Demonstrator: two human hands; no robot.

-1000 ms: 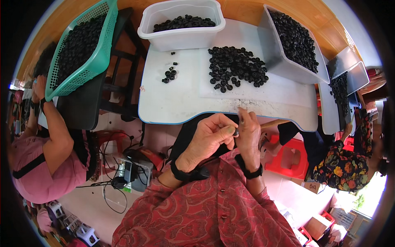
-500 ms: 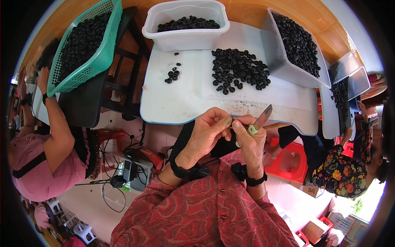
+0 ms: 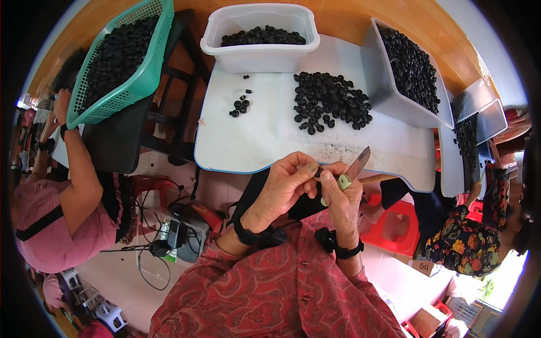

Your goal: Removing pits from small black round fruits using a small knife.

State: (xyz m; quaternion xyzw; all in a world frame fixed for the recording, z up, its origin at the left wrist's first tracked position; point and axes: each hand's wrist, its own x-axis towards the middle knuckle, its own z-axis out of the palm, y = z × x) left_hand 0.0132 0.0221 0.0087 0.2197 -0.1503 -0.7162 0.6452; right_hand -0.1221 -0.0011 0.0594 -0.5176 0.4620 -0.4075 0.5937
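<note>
My left hand [image 3: 282, 186] pinches a small black round part [image 3: 319, 171], mostly covered by the fingertips. Close against it, my right hand [image 3: 343, 205] is wrapped round a knife [image 3: 358, 163] with a pale green handle, its blade pointing up and away to the right. The fingertips of both hands meet at the part, just off the table's near edge. On the white table [image 3: 242, 143] beyond lies a loose pile of black round parts [image 3: 329, 101]. Left of that pile sits a small group of similar parts [image 3: 240, 105], with a few tiny black bits.
A white tub [image 3: 259, 58] and a grey bin [image 3: 384, 76], both holding black parts, stand on the table's far side. To the left, a green basket [image 3: 115, 107] is full of them. Co-workers sit on either side. A red stool [image 3: 394, 225] stands at right; cables [image 3: 152, 259] lie at left.
The knife blade has tilted slightly more upright. The black part shows more between my fingertips. The table and its contents sit slightly lower and further right in the picture.
</note>
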